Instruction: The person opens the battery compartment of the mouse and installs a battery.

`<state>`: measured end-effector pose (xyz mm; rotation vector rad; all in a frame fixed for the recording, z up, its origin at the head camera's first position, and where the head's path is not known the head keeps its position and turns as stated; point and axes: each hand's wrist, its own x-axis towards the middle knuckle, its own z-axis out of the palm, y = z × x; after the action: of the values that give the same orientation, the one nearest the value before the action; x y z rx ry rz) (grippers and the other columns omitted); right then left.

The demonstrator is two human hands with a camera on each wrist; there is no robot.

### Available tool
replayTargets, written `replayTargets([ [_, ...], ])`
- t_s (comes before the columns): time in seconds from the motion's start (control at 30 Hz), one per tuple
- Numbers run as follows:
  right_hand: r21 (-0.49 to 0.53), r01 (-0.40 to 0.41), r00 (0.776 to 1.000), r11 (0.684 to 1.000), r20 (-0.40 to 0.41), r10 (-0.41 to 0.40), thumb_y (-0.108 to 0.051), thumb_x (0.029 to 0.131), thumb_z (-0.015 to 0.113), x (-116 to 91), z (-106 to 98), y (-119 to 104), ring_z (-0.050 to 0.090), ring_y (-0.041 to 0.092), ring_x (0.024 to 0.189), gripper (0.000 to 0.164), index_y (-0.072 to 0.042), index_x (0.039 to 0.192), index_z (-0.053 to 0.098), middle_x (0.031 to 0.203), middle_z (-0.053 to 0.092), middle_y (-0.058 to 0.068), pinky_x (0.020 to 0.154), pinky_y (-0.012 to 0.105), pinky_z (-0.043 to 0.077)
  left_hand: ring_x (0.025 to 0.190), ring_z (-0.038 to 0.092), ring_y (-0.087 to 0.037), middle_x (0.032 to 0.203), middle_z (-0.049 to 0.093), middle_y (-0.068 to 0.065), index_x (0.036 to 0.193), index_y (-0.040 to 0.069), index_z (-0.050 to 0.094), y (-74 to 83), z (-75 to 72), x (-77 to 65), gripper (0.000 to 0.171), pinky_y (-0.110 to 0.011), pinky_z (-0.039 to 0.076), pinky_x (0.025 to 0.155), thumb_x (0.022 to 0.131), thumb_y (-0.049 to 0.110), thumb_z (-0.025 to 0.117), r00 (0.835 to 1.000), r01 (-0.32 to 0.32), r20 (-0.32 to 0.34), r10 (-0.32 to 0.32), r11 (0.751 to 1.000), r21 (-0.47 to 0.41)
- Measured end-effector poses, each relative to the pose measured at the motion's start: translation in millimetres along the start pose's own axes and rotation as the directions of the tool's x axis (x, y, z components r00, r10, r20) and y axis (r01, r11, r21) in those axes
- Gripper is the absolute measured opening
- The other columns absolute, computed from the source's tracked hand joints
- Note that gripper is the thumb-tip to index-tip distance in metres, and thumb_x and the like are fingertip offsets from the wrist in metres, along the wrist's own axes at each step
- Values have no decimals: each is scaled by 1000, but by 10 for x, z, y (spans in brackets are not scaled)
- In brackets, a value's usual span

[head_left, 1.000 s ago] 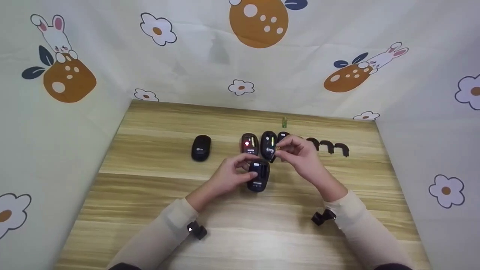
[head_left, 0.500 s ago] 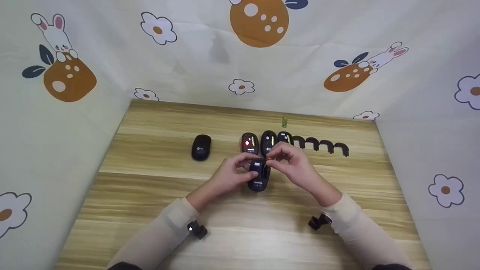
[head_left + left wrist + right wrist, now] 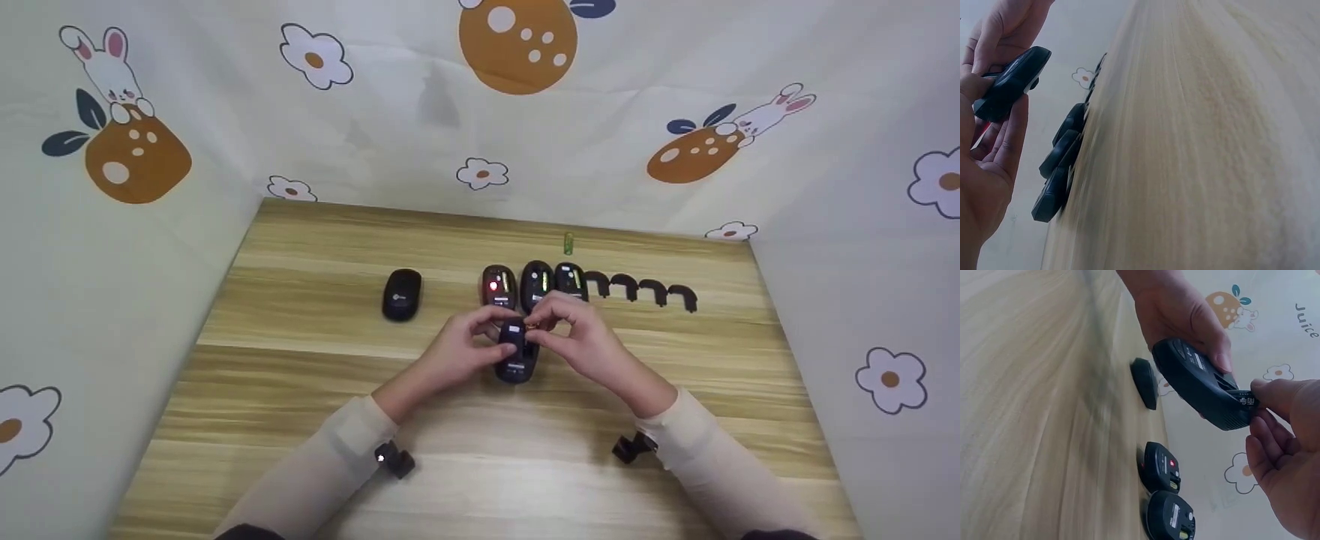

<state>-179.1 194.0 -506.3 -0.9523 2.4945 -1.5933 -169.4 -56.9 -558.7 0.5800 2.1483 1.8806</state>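
Observation:
My left hand [image 3: 461, 349] holds a black computer mouse [image 3: 514, 369] above the table, its underside facing up and its battery slot uncovered. Between thumb and fingers, my right hand [image 3: 577, 337] pinches a battery [image 3: 1244, 399]. In the right wrist view, the battery is dark with white lettering and lies at the end of the slot, partly in it; how deep it sits is hard to tell. Just beyond my hands, three upturned mice stand in a row: one with a red light [image 3: 499, 289], a middle one [image 3: 537, 283] and a right one [image 3: 571, 279], with yellow-green batteries showing in them.
Several curved black battery covers [image 3: 624, 288] line up to the right of the row. A loose green battery [image 3: 568, 244] lies behind it. Off to the left, another black mouse [image 3: 402, 295] rests right side up. Patterned cloth walls [image 3: 390, 135] enclose the wooden table [image 3: 300, 315].
My right hand has moved left and toward me, bringing the battery from beside the mouse to its slot. My left hand and its mouse have stayed nearly still.

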Motion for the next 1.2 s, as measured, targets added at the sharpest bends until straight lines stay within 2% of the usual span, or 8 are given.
replayTargets([
  [0.2, -26, 11, 1000, 1000, -27, -11, -6, 94, 87, -42, 28, 42, 66, 20, 101, 18, -17, 107, 84, 111, 68, -3, 92, 34, 59, 100, 73, -23, 116, 79, 0, 139, 14, 73, -1, -1, 6, 44, -48, 61, 96, 97, 15, 87, 999, -33, -11, 33, 999, -4],
  [0.37, 36, 2, 998, 999, -58, 0, 1, 96, 83, -68, 75, 77, 66, 24, 106, 16, -12, 105, 83, 115, 68, 6, 92, 35, 60, 100, 73, -23, 118, 79, 1, 138, 15, 73, 18, 1, 13, 45, -47, 62, 96, 95, 15, 88, 999, -41, -24, 41, 999, 2],
  [0.5, 175, -128, 988, 976, -63, 141, 4, 98, 77, -74, 119, 63, 68, 27, 116, 15, -4, 110, 77, 123, 72, 12, 101, 40, 62, 100, 72, -24, 117, 79, 0, 138, 15, 73, 16, 9, 20, 45, -51, 61, 98, 95, 15, 88, 998, -57, -33, 57, 998, 5],
  [0.63, 295, -298, 946, 908, -37, 322, 1, 100, 75, -72, 148, 32, 71, 29, 120, 26, 1, 126, 69, 127, 74, 14, 106, 39, 60, 101, 71, -23, 118, 78, 0, 139, 16, 73, 20, 20, 29, 47, -54, 59, 101, 94, 13, 88, 996, -78, -49, 79, 997, 23],
  [0.77, 331, -360, 920, 872, -25, 390, -1, 101, 74, -71, 166, 16, 73, 27, 118, 30, 5, 130, 68, 127, 75, 16, 105, 33, 60, 102, 71, -22, 119, 78, 2, 138, 16, 73, 34, 36, 31, 48, -53, 58, 102, 93, 10, 88, 995, -87, -56, 88, 996, 36],
  [0.9, 318, -340, 924, 885, -60, 377, 3, 101, 71, -88, 182, 43, 73, 22, 111, 24, 5, 126, 71, 121, 77, 15, 101, 30, 60, 101, 72, -21, 118, 79, 4, 137, 16, 74, 32, 55, 30, 47, -50, 59, 101, 93, 10, 88, 996, -82, -45, 83, 996, 37],
  [1.1, 184, -215, 968, 959, -90, 234, 10, 100, 67, -121, 225, 68, 73, 25, 103, 25, 4, 124, 70, 119, 75, 15, 94, 39, 65, 98, 72, -21, 114, 80, 3, 138, 15, 73, 3, 68, 39, 46, -44, 61, 93, 94, 12, 89, 996, -78, -31, 79, 997, 22],
  [1.2, 149, -186, 973, 971, -106, 203, 11, 99, 66, -130, 239, 87, 74, 28, 104, 27, 2, 124, 70, 121, 74, 15, 94, 41, 66, 98, 72, -21, 112, 80, 2, 138, 15, 73, -11, 70, 43, 46, -41, 61, 91, 95, 13, 88, 997, -76, -24, 76, 997, 17],
])
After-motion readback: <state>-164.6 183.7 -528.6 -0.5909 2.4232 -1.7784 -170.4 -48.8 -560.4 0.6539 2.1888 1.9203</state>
